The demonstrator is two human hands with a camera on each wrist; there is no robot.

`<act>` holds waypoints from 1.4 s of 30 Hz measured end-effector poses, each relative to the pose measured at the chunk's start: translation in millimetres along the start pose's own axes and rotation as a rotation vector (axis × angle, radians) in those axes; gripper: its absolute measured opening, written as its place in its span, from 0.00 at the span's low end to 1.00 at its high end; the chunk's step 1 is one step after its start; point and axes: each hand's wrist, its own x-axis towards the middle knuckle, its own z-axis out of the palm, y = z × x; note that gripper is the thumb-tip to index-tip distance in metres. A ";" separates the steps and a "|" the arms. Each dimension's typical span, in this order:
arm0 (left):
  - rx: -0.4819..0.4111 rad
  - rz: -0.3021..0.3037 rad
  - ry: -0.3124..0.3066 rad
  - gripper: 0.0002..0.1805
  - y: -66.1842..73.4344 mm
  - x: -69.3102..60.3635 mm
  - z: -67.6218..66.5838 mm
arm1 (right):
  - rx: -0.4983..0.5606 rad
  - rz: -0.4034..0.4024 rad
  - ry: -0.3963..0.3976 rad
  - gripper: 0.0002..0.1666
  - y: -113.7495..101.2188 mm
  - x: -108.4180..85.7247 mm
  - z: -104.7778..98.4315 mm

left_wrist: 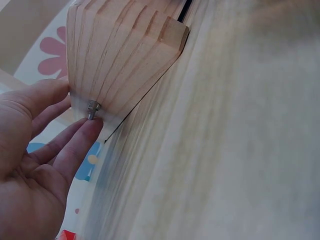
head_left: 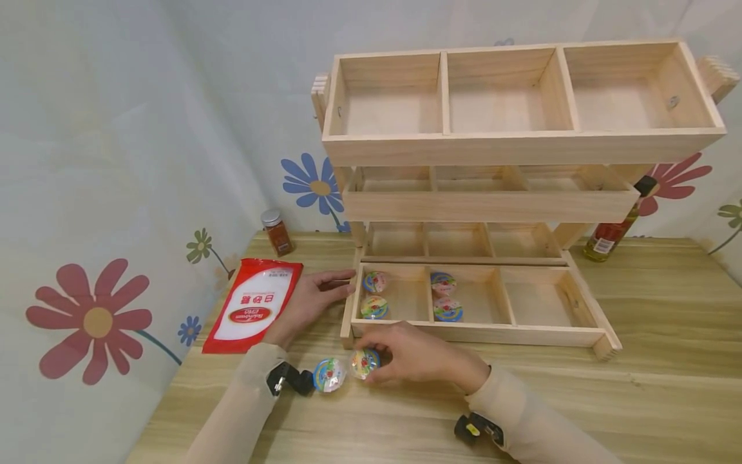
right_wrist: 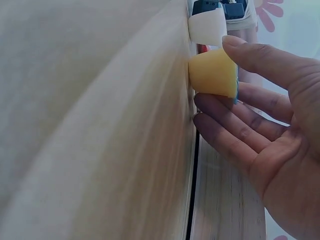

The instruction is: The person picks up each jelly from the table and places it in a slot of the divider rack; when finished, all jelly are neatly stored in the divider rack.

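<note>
My right hand (head_left: 411, 354) has its thumb and fingers around a yellow jelly cup (right_wrist: 212, 75), which stands on the tabletop in front of the wooden rack (head_left: 475, 335). Beside it, to the left, is a pale white jelly cup (head_left: 329, 375) with a printed lid. My left hand (head_left: 310, 299) touches the rack's left side with extended fingers; the left wrist view shows a fingertip by a metal bolt (left_wrist: 93, 108). In the bottom tier, two jelly cups (head_left: 375, 307) sit in the left compartment and two more (head_left: 447, 309) in the middle one.
A red and white bag (head_left: 252, 306) lies left of the rack, under my left forearm's side. Behind it stands a spice jar (head_left: 277, 233). An oil-like bottle (head_left: 608, 235) is behind the rack's right side. The upper tiers (head_left: 498, 96) overhang the bottom one.
</note>
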 end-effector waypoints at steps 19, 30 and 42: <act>0.003 0.007 -0.006 0.24 -2.4 -0.6 -1.5 | -0.007 0.092 0.135 0.26 -10.4 -30.5 -37.8; 0.014 0.006 0.003 0.24 1.2 -1.6 -0.3 | -0.092 0.097 0.304 0.26 1.3 -67.9 -77.4; -0.001 0.004 -0.006 0.24 -1.4 0.1 -0.8 | -0.122 0.313 0.390 0.30 12.9 -107.7 -109.6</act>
